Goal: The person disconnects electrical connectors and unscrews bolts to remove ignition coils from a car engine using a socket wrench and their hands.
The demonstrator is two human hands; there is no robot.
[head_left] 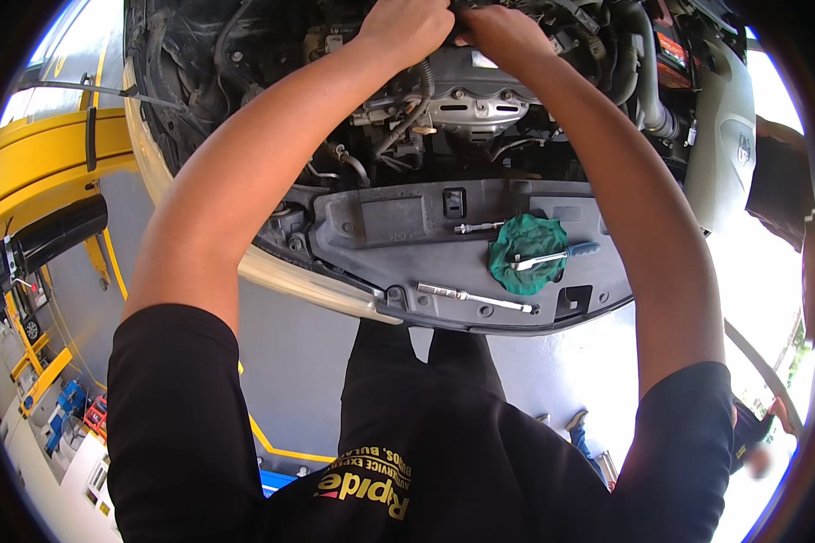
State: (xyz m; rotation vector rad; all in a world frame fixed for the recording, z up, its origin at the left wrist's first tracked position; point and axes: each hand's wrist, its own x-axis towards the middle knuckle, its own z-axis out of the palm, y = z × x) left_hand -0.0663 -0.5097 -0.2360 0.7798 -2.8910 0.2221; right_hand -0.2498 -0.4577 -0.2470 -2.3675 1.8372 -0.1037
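Both arms reach forward over an open car engine bay. At the upper edge my left hand (409, 27) is closed, fingers curled, above the dark engine top. Beside it, almost touching, my right hand (507, 38) is also closed; whatever the two grip is hidden. Below them sits a silver heat shield (480, 115). Nearer to me, a black plastic panel (385, 258) spans the car's front. On it lies a crumpled green cloth (520, 237) with a ratchet (545, 260) across it. A short extension bar (480, 227) and a longer one with a socket (475, 297) lie alongside.
A grey plastic cover (726, 136) rests at the bay's right side, by a battery with a red label (672, 50). The cream bumper edge (312, 288) curves along the front left. Yellow lift parts (54, 149) stand left. Another person (753, 434) is at lower right.
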